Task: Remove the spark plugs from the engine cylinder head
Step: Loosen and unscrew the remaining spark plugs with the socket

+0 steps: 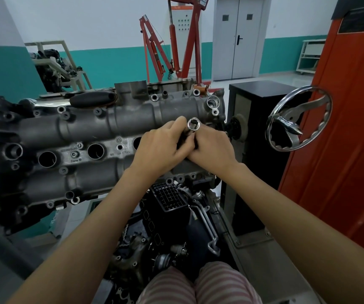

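The grey engine cylinder head lies across the stand, with a row of round spark plug wells along its middle. My left hand and my right hand meet over the rightmost well. Both grip a chrome spark plug socket that stands upright, its open end facing up. The socket's lower part and the well under it are hidden by my fingers. No spark plug is visible.
A chrome handwheel sticks out at the right of the stand beside a black cabinet and an orange machine. A black plastic intake part sits below the head. Red engine hoists stand behind.
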Demonstrator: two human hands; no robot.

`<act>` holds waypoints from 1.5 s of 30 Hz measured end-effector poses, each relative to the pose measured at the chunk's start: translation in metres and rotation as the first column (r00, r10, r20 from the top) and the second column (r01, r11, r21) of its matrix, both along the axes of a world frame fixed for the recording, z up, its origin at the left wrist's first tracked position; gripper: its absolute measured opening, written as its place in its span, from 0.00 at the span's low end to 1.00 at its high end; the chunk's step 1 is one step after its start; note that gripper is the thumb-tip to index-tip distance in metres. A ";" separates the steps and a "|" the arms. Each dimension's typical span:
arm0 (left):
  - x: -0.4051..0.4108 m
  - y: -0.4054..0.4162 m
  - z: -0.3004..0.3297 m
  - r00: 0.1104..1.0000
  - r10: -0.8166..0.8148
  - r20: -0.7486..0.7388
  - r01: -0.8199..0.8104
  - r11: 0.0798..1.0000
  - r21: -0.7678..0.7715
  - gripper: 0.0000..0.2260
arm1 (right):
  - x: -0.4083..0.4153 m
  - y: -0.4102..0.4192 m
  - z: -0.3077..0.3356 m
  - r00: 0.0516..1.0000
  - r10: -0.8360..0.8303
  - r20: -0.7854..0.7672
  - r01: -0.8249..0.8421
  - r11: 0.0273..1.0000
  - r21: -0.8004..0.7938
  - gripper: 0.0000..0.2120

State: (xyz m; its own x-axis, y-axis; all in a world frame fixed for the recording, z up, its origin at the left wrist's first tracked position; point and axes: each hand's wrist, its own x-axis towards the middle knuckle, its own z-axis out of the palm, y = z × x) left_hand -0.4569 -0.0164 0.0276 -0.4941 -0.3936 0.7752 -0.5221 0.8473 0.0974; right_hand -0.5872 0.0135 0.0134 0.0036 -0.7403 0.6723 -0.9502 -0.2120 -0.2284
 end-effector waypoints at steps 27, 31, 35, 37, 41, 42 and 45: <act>-0.001 -0.001 -0.003 0.998 0.064 -0.021 -0.065 0.997 -0.048 0.16 | -0.001 0.001 -0.001 0.999 0.026 -0.036 -0.028 0.998 -0.048 0.14; 0.000 0.001 -0.002 0.998 0.048 -0.044 -0.050 0.998 -0.046 0.18 | -0.002 0.000 -0.002 0.999 0.042 -0.006 -0.042 0.998 -0.052 0.11; 0.000 0.001 -0.002 0.999 0.037 -0.030 -0.038 0.999 -0.037 0.17 | -0.002 -0.001 -0.001 0.999 0.031 -0.025 -0.031 0.999 -0.023 0.09; 0.000 0.002 -0.002 0.999 0.032 -0.026 -0.033 0.998 -0.045 0.15 | -0.001 0.000 0.000 0.999 0.030 -0.011 -0.030 0.999 -0.022 0.09; -0.001 0.002 -0.002 0.999 0.015 -0.035 -0.017 0.999 -0.049 0.09 | -0.002 0.000 -0.002 1.000 0.025 -0.014 -0.026 0.999 -0.042 0.12; -0.001 0.001 -0.002 0.999 0.013 -0.038 -0.015 0.999 -0.047 0.10 | -0.002 0.000 -0.002 1.000 0.024 -0.014 -0.024 0.999 -0.046 0.13; -0.001 0.000 -0.002 0.999 0.015 -0.042 -0.018 0.998 -0.063 0.10 | -0.001 -0.001 -0.002 1.000 0.016 0.001 -0.016 0.999 -0.041 0.11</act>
State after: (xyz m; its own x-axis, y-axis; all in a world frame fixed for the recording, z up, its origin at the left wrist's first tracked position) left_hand -0.4580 -0.0160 0.0254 -0.4552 -0.3510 0.8183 -0.5327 0.8438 0.0656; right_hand -0.5886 0.0126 0.0116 0.0146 -0.7117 0.7023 -0.9463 -0.2367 -0.2202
